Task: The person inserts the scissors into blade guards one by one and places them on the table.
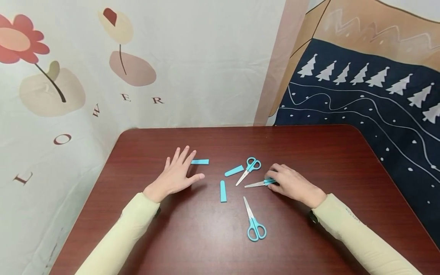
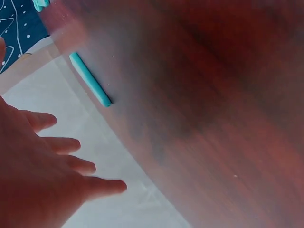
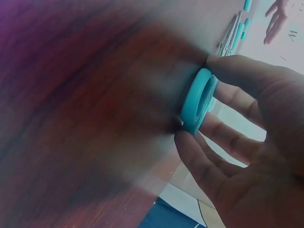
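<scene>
Straight to the blue-handled scissors (image 1: 254, 185), right of centre in the head view and aimed left, gripped at the handle end by the right hand (image 1: 292, 183)! See it in the right wrist view too: near the middle of the frame, between curled fingers, the handle loop (image 3: 191, 104) (tipped up on its edge, no less).

Just above and left, an upper pair of scissors (image 1: 248, 169), slanting tip-first toward the lower left. Right beside it, a tapered blue cover (image 1: 234, 170); a little lower, near the centre of the frame, a second cover (image 1: 223, 191), lying lengthwise up the frame. Then down to the lower middle and a lower pair of scissors (image 1: 252, 219), pointing upward.

Over to the left hand (image 1: 174, 175), left of centre: spread wide, with straight fingers, holding nothing. Overlaps one end of a third cover (image 1: 201, 162) in the head view, but lies apart from it in the left wrist view (a trick of the angle).

Under everything, a reddish-brown table (image 1: 192, 236); across the upper left, a pale flowered curtain (image 1: 206, 68); at upper right, a dark blue cloth (image 1: 354, 97) with white trees.
</scene>
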Demonstrator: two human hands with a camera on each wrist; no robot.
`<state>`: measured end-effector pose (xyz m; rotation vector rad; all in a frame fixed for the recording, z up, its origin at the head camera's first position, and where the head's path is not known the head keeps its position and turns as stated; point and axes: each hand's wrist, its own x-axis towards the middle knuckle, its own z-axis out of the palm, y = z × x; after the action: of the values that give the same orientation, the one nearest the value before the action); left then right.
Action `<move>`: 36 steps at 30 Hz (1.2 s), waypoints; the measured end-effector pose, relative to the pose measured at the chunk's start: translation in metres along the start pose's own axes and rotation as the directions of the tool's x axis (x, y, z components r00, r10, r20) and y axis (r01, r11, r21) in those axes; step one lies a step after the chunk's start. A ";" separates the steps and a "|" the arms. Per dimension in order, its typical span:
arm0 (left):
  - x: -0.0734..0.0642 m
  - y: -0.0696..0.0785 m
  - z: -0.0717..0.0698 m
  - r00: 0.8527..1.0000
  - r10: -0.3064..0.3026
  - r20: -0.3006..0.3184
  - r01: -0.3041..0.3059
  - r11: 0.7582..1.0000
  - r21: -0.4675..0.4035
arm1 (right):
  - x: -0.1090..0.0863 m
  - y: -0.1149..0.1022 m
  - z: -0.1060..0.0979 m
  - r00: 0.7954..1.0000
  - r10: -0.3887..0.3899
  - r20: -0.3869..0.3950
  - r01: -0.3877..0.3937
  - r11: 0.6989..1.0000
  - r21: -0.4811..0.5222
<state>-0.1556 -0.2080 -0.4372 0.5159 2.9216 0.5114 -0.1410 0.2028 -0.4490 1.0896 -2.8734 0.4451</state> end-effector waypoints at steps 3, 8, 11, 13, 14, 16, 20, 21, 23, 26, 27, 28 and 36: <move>0.007 -0.001 -0.002 0.999 0.011 0.040 -0.009 0.999 -0.048 | 0.001 -0.001 -0.001 1.000 0.015 0.011 -0.015 1.000 -0.003; 0.021 -0.008 -0.004 0.996 0.051 0.072 -0.043 0.994 -0.102 | 0.001 -0.001 0.000 1.000 0.027 0.011 -0.027 0.999 -0.027; 0.029 -0.012 -0.004 0.992 0.097 0.082 -0.085 0.987 -0.139 | 0.000 0.000 0.000 0.999 0.032 0.006 -0.032 0.999 -0.033; 0.034 -0.014 -0.005 0.988 0.127 0.086 -0.112 0.981 -0.161 | 0.000 0.000 0.001 0.999 0.035 0.005 -0.034 0.999 -0.032; 0.037 -0.014 -0.006 0.986 0.144 0.084 -0.128 0.977 -0.173 | -0.001 0.000 0.001 0.999 0.036 0.004 -0.036 0.999 -0.031; 0.041 -0.015 -0.006 0.982 0.173 0.077 -0.156 0.970 -0.186 | -0.001 0.000 0.001 0.999 0.036 0.004 -0.036 0.999 -0.027; 0.049 -0.017 -0.007 0.977 0.202 0.071 -0.184 0.962 -0.201 | -0.001 0.001 0.001 0.999 0.035 0.006 -0.035 0.999 -0.020; 0.051 -0.017 -0.006 0.976 0.206 0.072 -0.188 0.961 -0.201 | -0.001 0.001 0.001 0.999 0.034 0.007 -0.034 0.999 -0.018; 0.053 -0.018 -0.005 0.973 0.218 0.070 -0.200 0.959 -0.199 | -0.001 0.001 0.000 0.999 0.034 0.008 -0.034 0.999 -0.018; 0.058 -0.020 -0.003 0.971 0.232 0.064 -0.216 0.956 -0.198 | -0.001 0.001 0.000 0.999 0.035 0.012 -0.035 0.999 -0.020; 0.060 -0.020 -0.002 0.970 0.234 0.062 -0.218 0.955 -0.199 | -0.001 0.001 0.000 0.999 0.036 0.013 -0.036 0.999 -0.020; 0.061 -0.021 -0.002 0.971 0.233 0.061 -0.217 0.955 -0.201 | -0.001 0.001 0.000 0.999 0.036 0.014 -0.036 0.999 -0.019; 0.068 -0.019 0.003 0.973 0.220 0.075 -0.201 0.958 -0.203 | -0.002 0.003 -0.001 0.999 0.042 0.012 -0.042 0.999 0.009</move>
<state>-0.2246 -0.2000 -0.4516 0.8049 2.7008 0.7661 -0.1412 0.2067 -0.4494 1.0381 -2.9123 0.4567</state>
